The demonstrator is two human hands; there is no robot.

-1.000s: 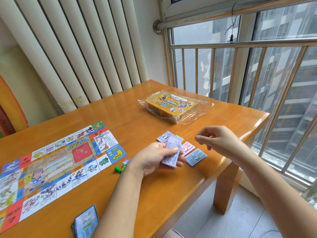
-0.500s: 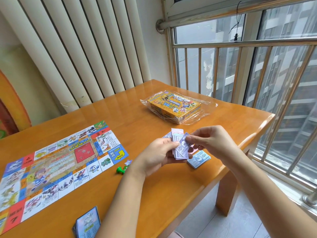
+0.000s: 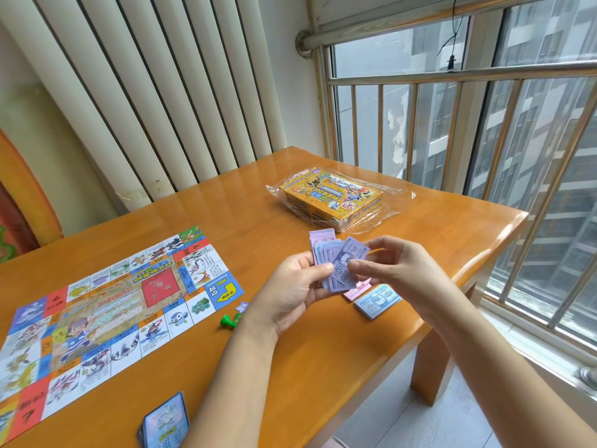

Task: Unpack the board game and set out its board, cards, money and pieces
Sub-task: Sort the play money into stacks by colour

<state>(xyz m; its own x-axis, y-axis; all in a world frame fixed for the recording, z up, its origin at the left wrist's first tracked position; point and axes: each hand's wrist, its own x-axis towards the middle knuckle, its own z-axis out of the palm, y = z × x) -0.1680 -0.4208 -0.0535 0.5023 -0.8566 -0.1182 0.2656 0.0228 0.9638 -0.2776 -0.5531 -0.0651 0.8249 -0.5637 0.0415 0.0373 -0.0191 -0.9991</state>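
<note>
Card deck [image 3: 164, 421] stacked just nearer than the board [image 3: 106, 305], which lies unfolded on the tabletop [image 3: 323, 367]; green piece [image 3: 230, 320] just right of the board. Further right of the board, left hand [image 3: 297, 292] grips fanned money [image 3: 339, 263] while right hand [image 3: 397, 270] pinches the top note in its fingers [image 3: 357, 264]; sorted piles [image 3: 376, 300] lie below. Box [image 3: 332, 198], beyond the board, sits in its wrap. Judged remaining: money sorting, perhaps more pieces.

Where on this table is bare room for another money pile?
Bare wooden tabletop: between the colourful paper game board and the yellow wrapped box, and along the near edge between the blue card deck and the blue banknote pile. Crowded around the pink notes and green pawn.
</note>
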